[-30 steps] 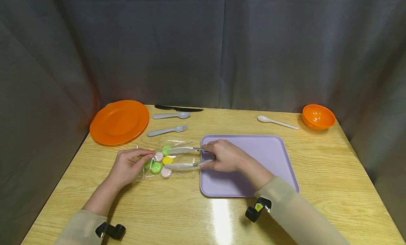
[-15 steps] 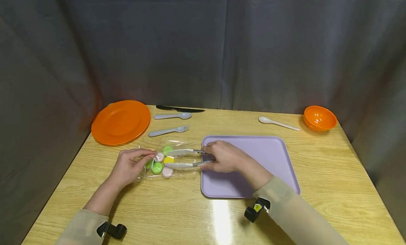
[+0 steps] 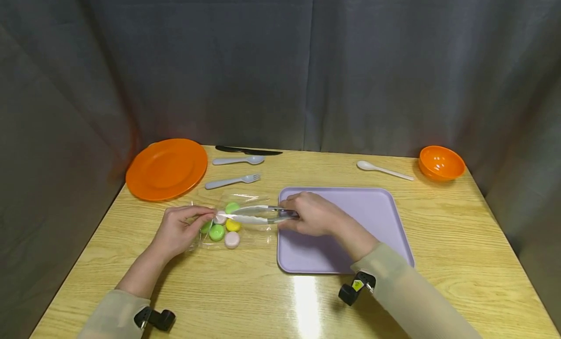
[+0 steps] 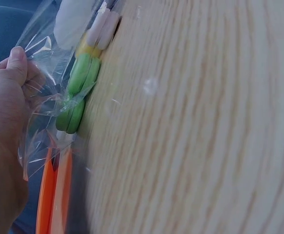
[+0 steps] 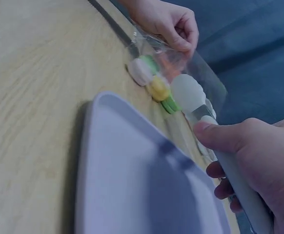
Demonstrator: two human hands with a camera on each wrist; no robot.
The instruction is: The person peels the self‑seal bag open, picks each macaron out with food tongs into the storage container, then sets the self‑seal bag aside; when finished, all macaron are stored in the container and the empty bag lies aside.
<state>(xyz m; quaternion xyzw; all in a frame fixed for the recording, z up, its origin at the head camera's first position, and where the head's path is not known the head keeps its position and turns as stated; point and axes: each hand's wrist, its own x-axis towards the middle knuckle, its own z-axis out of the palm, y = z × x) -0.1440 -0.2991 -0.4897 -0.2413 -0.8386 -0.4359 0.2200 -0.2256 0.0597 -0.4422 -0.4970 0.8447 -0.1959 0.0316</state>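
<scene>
My left hand (image 3: pixel 175 229) pinches the edge of a clear plastic bag (image 4: pixel 47 92) between thumb and fingers, its film raised in the left wrist view. Several macarons lie in the bag on the table: green (image 3: pixel 216 232), yellow (image 3: pixel 233 225) and pale pink (image 3: pixel 232 239). From the right, my right hand (image 3: pixel 312 215) grips tongs (image 3: pixel 251 219) with white scalloped tips and metal arms. Their tips point left over the macarons, the nearer one reaching toward the left fingertips. In the right wrist view a white tip (image 5: pixel 188 92) stands above the macarons, inside the bag's outline.
A lilac tray (image 3: pixel 346 261) lies under the right hand. An orange plate (image 3: pixel 166 168), black knife (image 3: pixel 248 150), grey spoon (image 3: pixel 238 160) and grey fork (image 3: pixel 232 181) are at the back left. A white spoon (image 3: pixel 384 170) and orange bowl (image 3: pixel 440 163) sit at the back right.
The tongs' arms have drawn closer together; the nearer one has swung away from the body, uncovering the front pale pink macaron. My left hand keeps its pinch on the bag, nearly still.
</scene>
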